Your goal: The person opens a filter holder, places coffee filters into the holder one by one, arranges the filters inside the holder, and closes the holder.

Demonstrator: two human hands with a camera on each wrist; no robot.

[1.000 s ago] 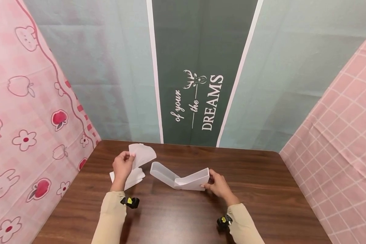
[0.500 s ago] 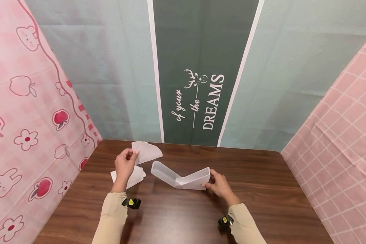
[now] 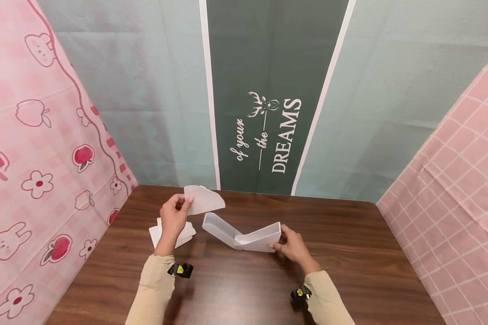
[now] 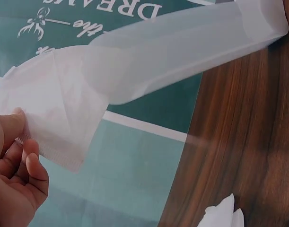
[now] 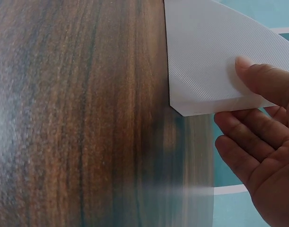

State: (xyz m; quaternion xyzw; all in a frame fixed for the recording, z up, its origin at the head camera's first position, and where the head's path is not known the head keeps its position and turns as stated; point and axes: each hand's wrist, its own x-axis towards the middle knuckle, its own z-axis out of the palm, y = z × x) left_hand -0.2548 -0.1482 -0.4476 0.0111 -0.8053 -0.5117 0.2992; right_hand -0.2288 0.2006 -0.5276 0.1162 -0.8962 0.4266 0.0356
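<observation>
My left hand (image 3: 175, 217) pinches a white fan-shaped coffee filter (image 3: 204, 200) by its left edge, thumb on top; a crimped seam shows on the filter (image 4: 54, 104) in the left wrist view. It is held up to the left of a translucent white hinged plastic case (image 3: 260, 239), which stands unfolded in a wide V on the table. In the left wrist view the filter overlaps the tip of the case's left half (image 4: 182, 52). My right hand (image 3: 294, 246) grips the case's right end, thumb on the near ribbed face (image 5: 210, 56) and fingers beneath and behind.
A small stack of white filters (image 3: 185, 235) lies on the brown wooden table (image 3: 236, 289), behind and beside my left wrist. Hanging cloths surround the table: a green printed one (image 3: 276, 54) behind, pink ones (image 3: 467, 158) at both sides.
My left hand has moved right and slightly away with the coffee filter, toward the case's left half. The right hand and the case have stayed nearly still.
</observation>
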